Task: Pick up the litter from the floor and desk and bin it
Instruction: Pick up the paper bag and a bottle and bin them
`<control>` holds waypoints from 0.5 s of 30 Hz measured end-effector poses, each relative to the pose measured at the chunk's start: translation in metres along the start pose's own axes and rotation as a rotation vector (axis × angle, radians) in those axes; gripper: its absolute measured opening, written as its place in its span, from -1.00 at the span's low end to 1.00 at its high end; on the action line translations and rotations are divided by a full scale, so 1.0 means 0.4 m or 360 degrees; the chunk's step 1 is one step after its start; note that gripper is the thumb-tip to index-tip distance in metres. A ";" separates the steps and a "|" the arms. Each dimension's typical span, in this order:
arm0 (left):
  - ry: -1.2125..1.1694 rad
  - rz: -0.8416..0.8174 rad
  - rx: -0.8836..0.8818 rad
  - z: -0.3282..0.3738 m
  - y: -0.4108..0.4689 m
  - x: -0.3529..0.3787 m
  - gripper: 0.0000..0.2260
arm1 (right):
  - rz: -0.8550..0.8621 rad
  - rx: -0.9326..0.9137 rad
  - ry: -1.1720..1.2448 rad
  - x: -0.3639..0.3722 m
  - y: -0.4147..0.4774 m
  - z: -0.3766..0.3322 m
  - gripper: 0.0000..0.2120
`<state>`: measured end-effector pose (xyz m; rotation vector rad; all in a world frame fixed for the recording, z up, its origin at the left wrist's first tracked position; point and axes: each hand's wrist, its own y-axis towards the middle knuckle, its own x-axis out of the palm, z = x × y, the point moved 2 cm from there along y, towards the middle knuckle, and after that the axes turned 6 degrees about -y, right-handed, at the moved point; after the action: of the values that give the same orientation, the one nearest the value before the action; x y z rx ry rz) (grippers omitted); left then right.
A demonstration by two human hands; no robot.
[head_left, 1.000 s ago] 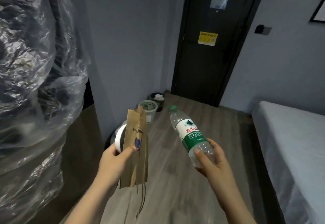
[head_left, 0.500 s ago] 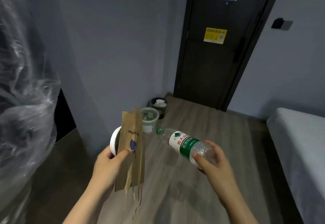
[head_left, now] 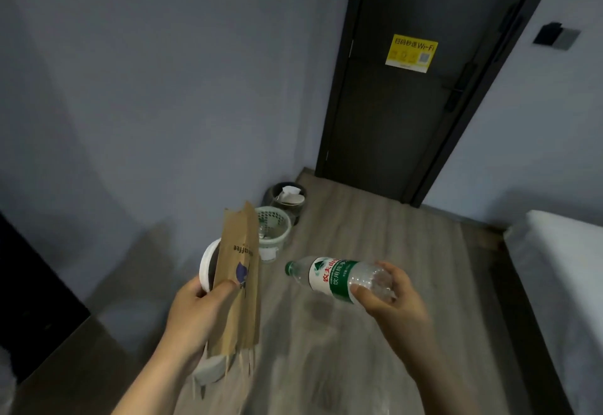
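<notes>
Left hand (head_left: 195,313) at 7 o'clock grips a flattened brown paper bag (head_left: 239,281) together with a white round lid or cup (head_left: 206,271) behind it, thumb pressed on the bag face; bag upright, string handles dangling below. Right hand (head_left: 396,300) at 5 o'clock is closed round the base of a clear plastic water bottle (head_left: 339,277), lying nearly level, green cap pointing toward 9 o'clock. Both items are held in the air above the wood-look floor (head_left: 359,235). At 12 o'clock from the hands, by the wall: pale green perforated basket bin (head_left: 275,228) with some litter inside, and just behind it a dark round bin (head_left: 287,199) holding white paper waste. Grey walls, dark door (head_left: 408,88) at 1 o'clock, white bed (head_left: 567,268) edge at 3 o'clock, dark furniture at 9 o'clock. Writing: bag shows "coffee" sideways plus a blue logo; bottle label is red, white and green with Chinese characters; yellow door sticker (head_left: 411,53) reads "Wi-Fi" after Chinese text.
</notes>
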<state>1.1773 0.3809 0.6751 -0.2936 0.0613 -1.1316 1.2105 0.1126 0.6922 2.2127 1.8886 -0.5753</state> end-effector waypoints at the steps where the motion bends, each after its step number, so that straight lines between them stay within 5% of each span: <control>1: -0.0015 0.0002 -0.0019 0.000 0.036 0.006 -0.90 | -0.0007 0.0001 -0.0041 0.012 0.033 -0.006 -0.52; 15: 0.0212 0.0210 0.0094 0.134 0.615 0.224 -0.94 | -0.0268 -0.0152 -0.0215 0.170 0.711 -0.109 -0.46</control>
<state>1.4433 0.4073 0.6710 -0.1588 0.1622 -1.0188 1.5042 0.1400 0.6722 1.9188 1.9997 -0.6301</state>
